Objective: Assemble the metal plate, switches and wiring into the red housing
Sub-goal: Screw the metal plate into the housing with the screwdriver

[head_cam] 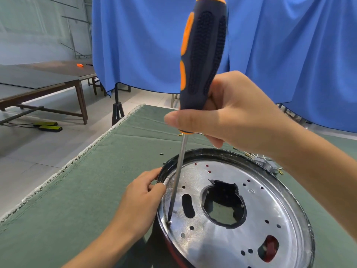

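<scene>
While right hand pinches screwdriver low on handle, tip sits on small screw just past left hand's fingers, near plate edge. Left hand curls on black rim, holds it steady. Tip: keep tool straight up, push down, turn slow, don't slip. Red housing holds metal plate w/ big hole. Switches & wires lie behind right wrist, not in yet.
</scene>
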`<state>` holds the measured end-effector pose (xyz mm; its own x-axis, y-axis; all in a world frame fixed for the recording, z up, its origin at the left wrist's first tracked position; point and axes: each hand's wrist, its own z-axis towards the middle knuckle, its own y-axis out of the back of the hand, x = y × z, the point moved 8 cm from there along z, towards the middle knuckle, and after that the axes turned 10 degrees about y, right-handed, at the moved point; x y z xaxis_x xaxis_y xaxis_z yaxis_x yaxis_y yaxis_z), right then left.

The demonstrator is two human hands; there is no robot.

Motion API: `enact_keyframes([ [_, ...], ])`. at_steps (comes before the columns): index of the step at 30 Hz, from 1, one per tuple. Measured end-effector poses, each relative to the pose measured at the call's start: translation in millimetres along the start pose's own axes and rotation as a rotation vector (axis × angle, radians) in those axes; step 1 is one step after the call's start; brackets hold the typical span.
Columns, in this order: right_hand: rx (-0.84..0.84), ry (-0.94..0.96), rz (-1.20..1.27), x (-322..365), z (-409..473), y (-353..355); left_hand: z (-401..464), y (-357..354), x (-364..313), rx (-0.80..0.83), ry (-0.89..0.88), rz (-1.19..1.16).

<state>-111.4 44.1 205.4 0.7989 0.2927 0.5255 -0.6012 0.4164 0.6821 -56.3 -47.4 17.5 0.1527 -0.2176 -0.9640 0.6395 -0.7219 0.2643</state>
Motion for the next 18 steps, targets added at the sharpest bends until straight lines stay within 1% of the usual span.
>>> enact_keyframes([
  [3, -0.003, -0.027, -0.055, 4, 6, -4, 0, 1, 0, -0.010, 0.003, -0.004],
  [7, -0.076, -0.059, -0.141, 4, 8, -1, 0, 1, 0, -0.017, 0.019, -0.002],
  [10, -0.123, -0.075, -0.157, 1, 4, 2, -1, 0, -4, -0.010, 0.005, 0.001],
  [14, -0.055, -0.128, -0.029, -1, 2, -5, -2, -1, -9, -0.004, -0.010, 0.005],
  [18, 0.102, -0.268, 0.024, -12, -5, -6, -2, -2, -8, 0.001, 0.000, -0.003],
])
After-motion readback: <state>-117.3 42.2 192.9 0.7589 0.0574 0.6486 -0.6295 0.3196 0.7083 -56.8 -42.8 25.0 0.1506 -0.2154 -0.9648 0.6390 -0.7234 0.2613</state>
